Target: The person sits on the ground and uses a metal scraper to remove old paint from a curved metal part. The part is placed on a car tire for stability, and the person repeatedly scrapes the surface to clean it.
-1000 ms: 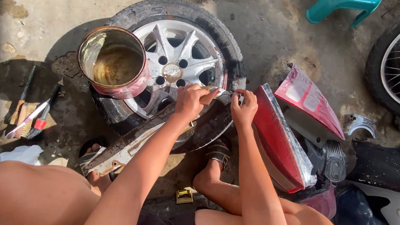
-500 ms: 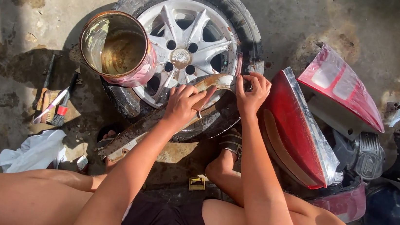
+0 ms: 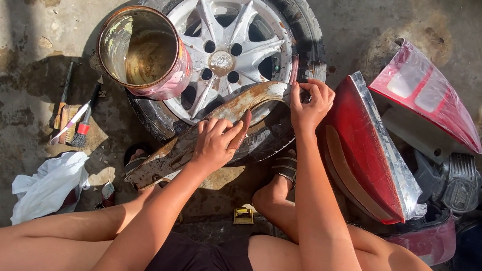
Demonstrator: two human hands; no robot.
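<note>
While the person sits on the concrete floor (image 3: 23,8) with bare knees drawn up, both hands work on a long curved panel (image 3: 224,122), rusty and mud-stained, that lies slantwise across the near edge of a car wheel (image 3: 225,57) lying flat. The left hand (image 3: 217,142) presses down on the middle of the panel, fingers close together and bent over its upper edge. The right hand (image 3: 309,104) pinches the panel's far right end between thumb and fingertips (the tip sits just over the tyre's rim). The panel's lower left end reaches the floor near a sandalled foot.

On the far left part of the tyre stands an open metal can (image 3: 143,52), its pinkish side smeared and its inside stained brown. Left of the wheel, on the floor, lie a couple of brushes (image 3: 74,122), one with a red ferrule, and nearer the viewer a crumpled white rag (image 3: 47,187). To the right, two red body panels (image 3: 369,154) lean together, with dark parts beyond them. A small yellow object (image 3: 243,215) lies on the floor between the legs.
</note>
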